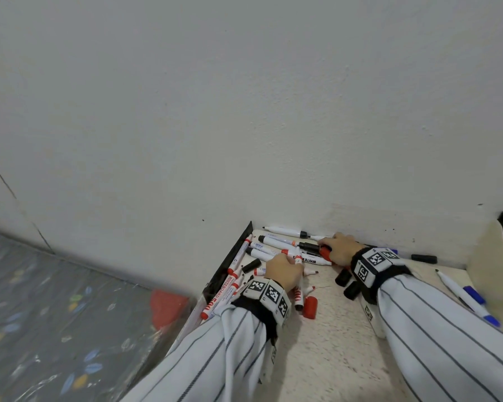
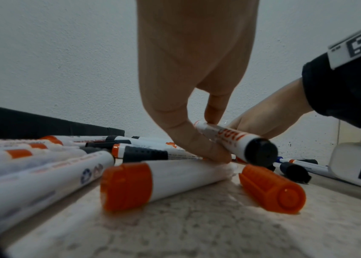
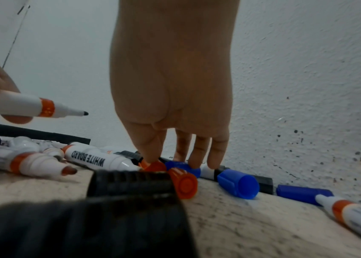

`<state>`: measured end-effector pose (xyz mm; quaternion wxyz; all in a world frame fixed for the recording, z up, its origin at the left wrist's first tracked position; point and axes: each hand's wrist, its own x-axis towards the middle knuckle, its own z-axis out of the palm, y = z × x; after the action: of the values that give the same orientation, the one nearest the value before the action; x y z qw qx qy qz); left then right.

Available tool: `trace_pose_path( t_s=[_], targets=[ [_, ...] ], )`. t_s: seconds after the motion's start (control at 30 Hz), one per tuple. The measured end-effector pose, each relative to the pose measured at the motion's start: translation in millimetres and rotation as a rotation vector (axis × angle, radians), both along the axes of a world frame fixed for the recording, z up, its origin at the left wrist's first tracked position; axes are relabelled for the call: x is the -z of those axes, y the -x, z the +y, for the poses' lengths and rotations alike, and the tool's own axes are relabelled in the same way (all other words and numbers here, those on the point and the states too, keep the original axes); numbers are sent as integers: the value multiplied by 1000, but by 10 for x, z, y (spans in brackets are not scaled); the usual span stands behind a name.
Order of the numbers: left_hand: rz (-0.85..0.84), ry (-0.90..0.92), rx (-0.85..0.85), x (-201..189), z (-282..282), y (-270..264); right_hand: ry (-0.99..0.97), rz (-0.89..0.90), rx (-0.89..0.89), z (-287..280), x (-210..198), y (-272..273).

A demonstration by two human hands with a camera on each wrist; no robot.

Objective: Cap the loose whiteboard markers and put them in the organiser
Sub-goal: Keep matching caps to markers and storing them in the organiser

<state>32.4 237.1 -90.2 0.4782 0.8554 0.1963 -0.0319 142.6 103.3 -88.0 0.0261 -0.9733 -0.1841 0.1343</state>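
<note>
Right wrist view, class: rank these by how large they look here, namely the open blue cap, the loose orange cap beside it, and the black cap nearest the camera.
1. black cap: looks largest, though it is blurred and closest to the lens, so nearness inflates it.
2 and 3. open blue cap and orange cap: these look alike, so no ranking.

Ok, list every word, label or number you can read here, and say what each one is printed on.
"WHITE BOARD": on the uncapped marker lying left of the right hand.
"WHITEBOARD": red print on the long marker by the table's left edge.
"WHITE…": partly hidden, on the marker between the hands.
Red print on the marker in the left hand: unreadable.
Wrist tags: patterns only.
</note>
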Motion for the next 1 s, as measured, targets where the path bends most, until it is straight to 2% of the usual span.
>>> trace_pose_path(
  t_s=[0.13, 0.23, 0.3, 0.43, 0.53, 0.63, 0.83, 1.0],
  targets=[
    [-1, 4, 19, 24, -3, -11, 52, 28, 5, -8, 4, -8],
    [-12, 26, 29, 31, -4, 4, 14, 49, 39, -28, -24, 36],
    [-25, 27, 35, 25, -4, 14, -103, 5, 68, -55, -48, 58],
    [-47, 70, 42, -9, -29, 56, -563, -172, 144, -140, -167, 114],
    [-124, 93, 57, -38, -92, 86, -765, -195, 182, -192, -324, 217],
    [-177, 52, 118, -61, -169, 104, -839, -145, 157, -246, -440, 326],
    [-243, -73, 163, -86, -372, 181, -1013, -99, 242, -400, -512, 591],
    [-254, -80, 186, -76, -534, 256, -997, -193, 288, -560, -497, 802]
  ],
)
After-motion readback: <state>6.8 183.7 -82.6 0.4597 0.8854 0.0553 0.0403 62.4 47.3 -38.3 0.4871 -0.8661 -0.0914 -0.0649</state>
